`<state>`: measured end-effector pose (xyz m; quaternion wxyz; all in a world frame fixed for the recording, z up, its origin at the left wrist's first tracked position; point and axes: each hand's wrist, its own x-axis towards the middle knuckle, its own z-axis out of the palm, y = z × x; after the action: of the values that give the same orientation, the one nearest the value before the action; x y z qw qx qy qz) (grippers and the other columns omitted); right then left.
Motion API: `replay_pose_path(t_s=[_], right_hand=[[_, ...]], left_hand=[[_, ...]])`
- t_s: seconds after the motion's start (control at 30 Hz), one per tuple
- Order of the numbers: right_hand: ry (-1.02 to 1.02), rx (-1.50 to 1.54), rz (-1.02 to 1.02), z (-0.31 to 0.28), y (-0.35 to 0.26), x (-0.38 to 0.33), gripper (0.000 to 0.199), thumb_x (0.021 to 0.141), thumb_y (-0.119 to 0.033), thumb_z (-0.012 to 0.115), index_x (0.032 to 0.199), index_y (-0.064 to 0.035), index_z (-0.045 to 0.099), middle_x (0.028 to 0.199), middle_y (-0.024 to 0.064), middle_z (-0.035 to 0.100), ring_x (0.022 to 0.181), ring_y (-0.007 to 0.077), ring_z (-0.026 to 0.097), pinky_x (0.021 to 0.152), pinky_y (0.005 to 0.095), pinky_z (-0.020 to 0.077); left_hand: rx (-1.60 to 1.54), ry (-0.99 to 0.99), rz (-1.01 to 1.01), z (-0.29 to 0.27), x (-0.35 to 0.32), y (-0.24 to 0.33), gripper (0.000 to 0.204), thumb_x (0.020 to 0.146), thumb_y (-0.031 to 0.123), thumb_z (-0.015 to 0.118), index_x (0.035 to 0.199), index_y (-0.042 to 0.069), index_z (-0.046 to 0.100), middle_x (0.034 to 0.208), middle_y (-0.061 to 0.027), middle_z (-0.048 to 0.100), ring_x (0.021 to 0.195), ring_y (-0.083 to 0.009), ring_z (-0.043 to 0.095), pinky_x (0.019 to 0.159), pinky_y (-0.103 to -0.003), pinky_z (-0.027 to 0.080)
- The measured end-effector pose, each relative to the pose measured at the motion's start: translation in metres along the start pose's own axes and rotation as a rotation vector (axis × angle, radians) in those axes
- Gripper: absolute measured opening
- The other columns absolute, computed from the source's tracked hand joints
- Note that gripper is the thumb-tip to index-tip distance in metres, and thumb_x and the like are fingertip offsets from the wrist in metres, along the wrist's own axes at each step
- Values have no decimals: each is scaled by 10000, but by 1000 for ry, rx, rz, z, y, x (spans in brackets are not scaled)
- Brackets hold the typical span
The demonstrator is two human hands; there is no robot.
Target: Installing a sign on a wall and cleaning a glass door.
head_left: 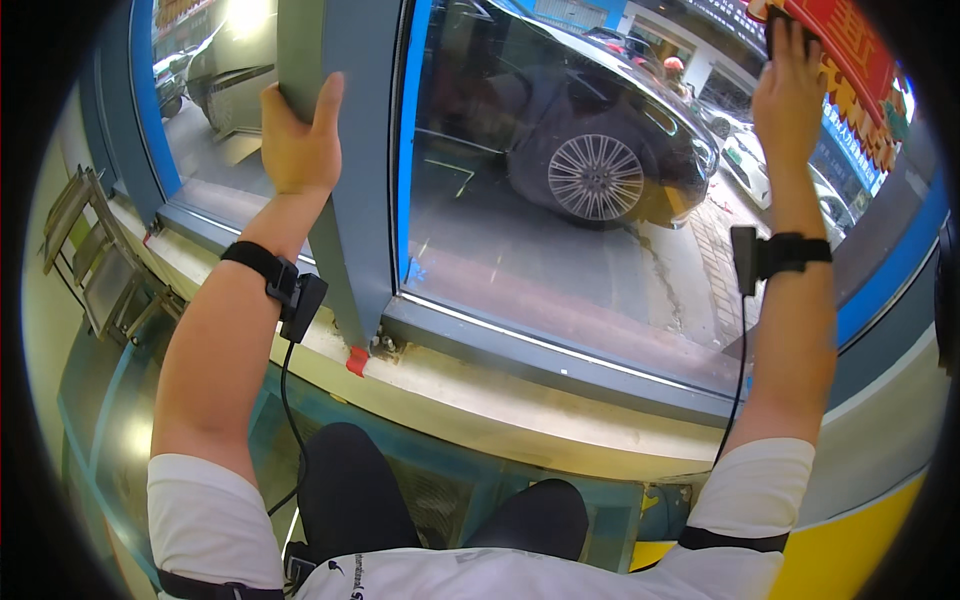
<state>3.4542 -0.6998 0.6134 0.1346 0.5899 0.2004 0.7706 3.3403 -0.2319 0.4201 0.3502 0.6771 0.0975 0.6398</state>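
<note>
My left hand [303, 140] reaches up to the grey window post [358, 180]. Its thumb and a finger straddle the post's narrow edge strip; the other fingers are hidden. High at the right, my right hand [788, 95] is raised against the window pane [480, 200]. Under its fingers shows a small black object [774, 32], mostly covered, whose kind I cannot make out. Just beside that hand, a red decoration [845, 45] with a yellow fringe hangs at the glass.
A pale sill [480, 400] runs below the window, with red tape [357, 361] by the post. Folded chairs [105, 265] lean at the left. Below are my knees and a glass-topped surface [120, 440]. Outside stands a dark car [600, 120]. Cables hang from both wrist straps.
</note>
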Motion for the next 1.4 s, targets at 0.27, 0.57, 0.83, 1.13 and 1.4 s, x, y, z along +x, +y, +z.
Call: replay_pose_path(t_s=[0.27,0.57,0.83,1.13,1.4], right_hand=[[2,259,28,6,-119,-39,464,951,-193,537,1401,-80,559,1488,134,523,1331,370,497,1149,473,349],[-608,941,-508,-124,-334,-317,558,870,-275,594,1377,-42,606,1479,65,548,1441,180,412,1255,381,173],[-389,542,-473,-65,-162,-213,445,899,-276,627,1312,-111,649,1451,54,567,1358,213,504,1212,468,283],[-37,208,59,-40,-9,-109,544,1019,-371,520,1531,-205,447,1606,96,390,1481,354,347,1189,519,281],[-822,590,-455,-156,-209,-370,758,923,-484,553,1574,-152,351,1599,-29,394,1505,138,279,1260,410,74]], left_hand=[[-11,24,64,-2,3,-14,665,880,640,664,1109,20,588,1031,-164,682,949,-336,661,869,-410,504],[-16,49,107,-1,1,-18,636,908,596,666,1113,-1,593,1041,-146,653,964,-277,623,894,-363,480],[70,59,88,-5,8,-12,749,849,708,641,1112,8,606,1058,-189,685,1017,-363,658,920,-420,488],[-4,65,121,0,8,-22,677,873,641,678,1074,-3,620,1040,-169,665,977,-328,640,904,-393,485],[70,63,77,-5,10,-22,773,875,711,607,1154,-10,623,1139,-175,658,1060,-330,623,969,-384,459]])
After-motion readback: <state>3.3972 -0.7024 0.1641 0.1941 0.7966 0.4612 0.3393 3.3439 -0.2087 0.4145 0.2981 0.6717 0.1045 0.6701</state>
